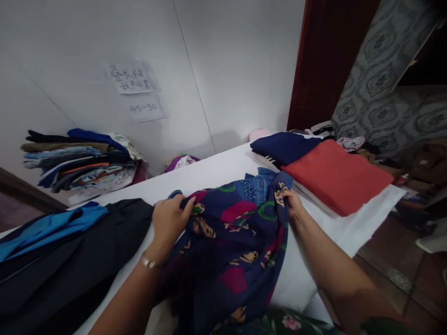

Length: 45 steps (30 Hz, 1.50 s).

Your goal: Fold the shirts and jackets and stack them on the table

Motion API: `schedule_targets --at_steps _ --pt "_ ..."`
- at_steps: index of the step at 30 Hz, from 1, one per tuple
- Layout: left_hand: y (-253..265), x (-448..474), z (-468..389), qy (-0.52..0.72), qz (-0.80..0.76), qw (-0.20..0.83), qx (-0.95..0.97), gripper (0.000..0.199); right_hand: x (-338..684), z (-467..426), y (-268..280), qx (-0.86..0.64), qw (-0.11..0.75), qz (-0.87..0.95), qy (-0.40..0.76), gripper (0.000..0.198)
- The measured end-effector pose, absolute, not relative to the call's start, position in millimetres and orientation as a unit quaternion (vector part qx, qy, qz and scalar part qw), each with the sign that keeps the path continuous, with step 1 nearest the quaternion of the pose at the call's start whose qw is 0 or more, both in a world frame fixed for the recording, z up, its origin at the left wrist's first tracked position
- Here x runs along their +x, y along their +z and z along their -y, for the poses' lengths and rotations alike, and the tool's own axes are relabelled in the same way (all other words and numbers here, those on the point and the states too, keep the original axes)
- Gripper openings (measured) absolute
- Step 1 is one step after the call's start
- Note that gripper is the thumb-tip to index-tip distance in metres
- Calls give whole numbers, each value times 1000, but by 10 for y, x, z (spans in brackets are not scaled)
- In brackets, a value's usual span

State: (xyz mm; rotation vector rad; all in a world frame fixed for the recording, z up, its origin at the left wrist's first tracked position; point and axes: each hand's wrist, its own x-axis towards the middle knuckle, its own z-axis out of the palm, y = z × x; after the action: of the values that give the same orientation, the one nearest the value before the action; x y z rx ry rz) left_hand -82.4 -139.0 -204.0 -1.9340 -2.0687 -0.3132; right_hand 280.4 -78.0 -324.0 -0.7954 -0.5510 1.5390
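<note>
Wall [244, 60]: 2 notes [134, 79] | 1 garmt [223, 251] | held: L hand [170, 216], R hand [293, 203]

The upper handwritten paper sheet [134, 78] on the white wall [244, 60] bears two lines of Chinese characters, apparently "叠长袖" and "秋冬外套", the second somewhat blurred. The lower paper sheet [146, 108], just beneath it, clearly reads "45-50" in handwritten digits.

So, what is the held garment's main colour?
The held garment is mainly dark blue in the head view.
</note>
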Motion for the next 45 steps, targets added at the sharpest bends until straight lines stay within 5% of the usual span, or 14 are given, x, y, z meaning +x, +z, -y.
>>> schedule_targets --at_steps 2,6,9,18,26,34,39,42,45 --pt "-2103 -791 1859 -125 680 139 -708 46 2771 789 -3230 -360 591 251 677 25" --pt "-2569 -560 2686 -9 531 -127 -838 28 2695 782 -3309 -436 555 304 640 25" --pt "-2724 -423 2936 -5 549 -202 -811 27 2657 788 -3376 -505 560 339 563 23" --pt "-2344 -448 2120 -162 651 -139 -729 37 2669 1108 -3037 -466 626 345 521 24" --pt "-2562 -232 1438 -104 640 -346 -678 51 3052 1702 -2804 -393 516 522 554 39" --pt "-2559 0 1511 -243 583 -492 -600 33 3232 2115 -2660 -431 618 375 540 46" --pt "-2120 -211 1884 -446 418 -603 -512 33 3299 2066 -2569 -459 660 339 489 37" --pt "-2034 -345 2161 -451 343 -646 -512 33 3414 2039 -2554 -489 591 394 506 36" --pt "-2234 -337 2344 -369 433 -686 -454 40 3477 2046 -2567 -553 487 441 512 34"
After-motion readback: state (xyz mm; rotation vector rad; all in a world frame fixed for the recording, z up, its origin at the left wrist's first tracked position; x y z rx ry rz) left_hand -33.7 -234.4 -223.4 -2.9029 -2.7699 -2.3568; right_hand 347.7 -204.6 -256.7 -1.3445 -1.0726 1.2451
